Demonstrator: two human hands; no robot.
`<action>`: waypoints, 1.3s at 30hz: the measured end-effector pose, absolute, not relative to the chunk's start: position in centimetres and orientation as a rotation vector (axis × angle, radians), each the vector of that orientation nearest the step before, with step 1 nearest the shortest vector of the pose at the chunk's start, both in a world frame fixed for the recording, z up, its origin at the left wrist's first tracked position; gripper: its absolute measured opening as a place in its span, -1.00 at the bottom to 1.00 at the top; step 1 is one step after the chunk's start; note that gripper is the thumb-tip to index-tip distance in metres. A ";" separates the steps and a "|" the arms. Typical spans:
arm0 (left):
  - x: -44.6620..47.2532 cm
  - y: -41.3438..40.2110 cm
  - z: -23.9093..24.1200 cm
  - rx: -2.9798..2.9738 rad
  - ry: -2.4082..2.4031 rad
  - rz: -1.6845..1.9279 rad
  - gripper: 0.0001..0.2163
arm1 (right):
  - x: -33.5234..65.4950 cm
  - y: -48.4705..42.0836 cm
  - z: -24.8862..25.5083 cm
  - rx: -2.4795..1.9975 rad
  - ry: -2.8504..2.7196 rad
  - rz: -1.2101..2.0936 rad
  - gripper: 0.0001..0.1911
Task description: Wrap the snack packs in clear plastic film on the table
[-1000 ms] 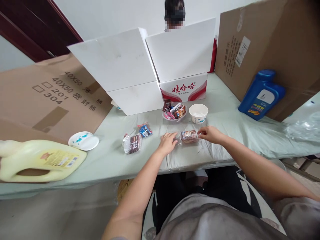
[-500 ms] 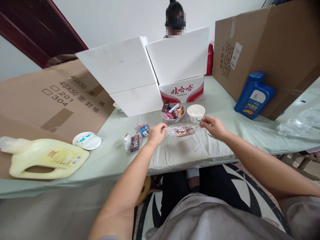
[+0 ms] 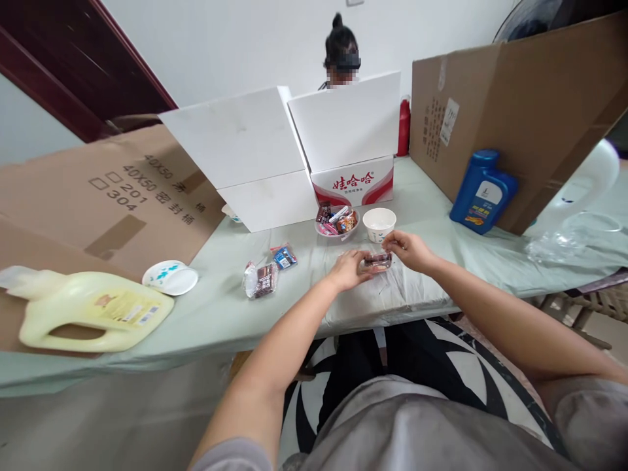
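Observation:
A clear plastic bag (image 3: 379, 261) with brownish-red contents lies on the table's front part between my hands; what exactly is inside is too small to tell. My left hand (image 3: 350, 269) is closed around its left side. At the upper right of the bag, the fingers of my right hand (image 3: 408, 250) are pinched on the plastic. Just behind stands a white paper bowl (image 3: 379, 224). Beside that bowl sits a clear bowl of wrapped snacks (image 3: 337, 222). Left of my hands lie a blue packet (image 3: 284, 256) and a dark brown cocoa packet (image 3: 261, 280) in clear wrap.
A pale yellow jug (image 3: 93, 311) and a tipped paper bowl (image 3: 170, 277) lie at the left. White panels (image 3: 265, 144) and a printed box (image 3: 353, 186) stand behind. A blue bottle (image 3: 483, 193), crumpled plastic (image 3: 557, 243) and a big carton (image 3: 456, 111) are at right. A person (image 3: 341, 55) is beyond.
The bag was stretched flat between both hands; now it is bunched smaller and lower on the table. My left hand has moved right, closer to my right hand.

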State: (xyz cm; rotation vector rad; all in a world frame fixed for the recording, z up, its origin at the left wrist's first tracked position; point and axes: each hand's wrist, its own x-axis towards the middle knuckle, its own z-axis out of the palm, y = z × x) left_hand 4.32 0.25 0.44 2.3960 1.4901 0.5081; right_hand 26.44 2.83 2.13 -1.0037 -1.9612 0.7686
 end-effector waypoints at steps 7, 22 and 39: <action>4.1 0.3 0.1 2.254 1.485 0.467 -0.68 | 27.6 3.2 1.5 -1.060 -1.973 0.906 -0.87; 1.9 1.3 3.3 2.405 1.388 0.445 -0.78 | 26.3 4.1 3.7 -1.037 -1.975 0.749 -0.84; 2.9 -7.0 -6.0 3.309 1.380 0.419 -0.78 | 28.0 -3.5 -2.5 -0.907 -2.635 0.278 -0.75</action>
